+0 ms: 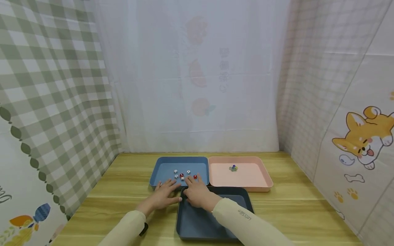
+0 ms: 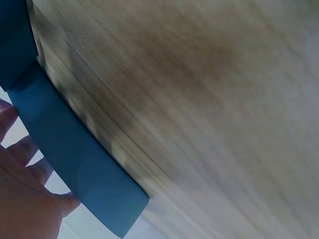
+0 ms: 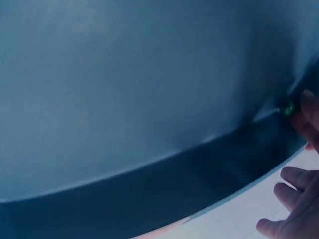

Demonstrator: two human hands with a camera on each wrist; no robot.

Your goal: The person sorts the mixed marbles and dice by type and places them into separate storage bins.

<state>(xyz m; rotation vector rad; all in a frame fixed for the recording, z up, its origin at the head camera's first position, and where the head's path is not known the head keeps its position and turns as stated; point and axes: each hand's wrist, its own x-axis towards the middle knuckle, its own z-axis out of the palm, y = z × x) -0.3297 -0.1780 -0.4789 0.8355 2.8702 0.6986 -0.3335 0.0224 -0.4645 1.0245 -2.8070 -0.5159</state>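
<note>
My left hand [image 1: 164,195] reaches over the near rim of the blue tray [image 1: 166,160], its fingers spread. In the left wrist view, fingers [image 2: 40,169] show behind the tray's outer wall. Several white and red dice lie in that tray, among them a red die [image 1: 195,177] beyond my right fingertips. My right hand [image 1: 198,194] is over the far left corner of the dark tray [image 1: 200,225]. A green marble [image 3: 289,108] sits in a corner, with the thumb and a finger right at it. The other fingers of that hand spread over the rim.
A pink tray [image 1: 255,174] stands to the right of the blue one, holding a small cluster of marbles [image 1: 233,168]. All three trays stand close together on a wood-grain table [image 1: 295,205]. Cloth curtains [image 1: 197,136] hang at the back and both sides.
</note>
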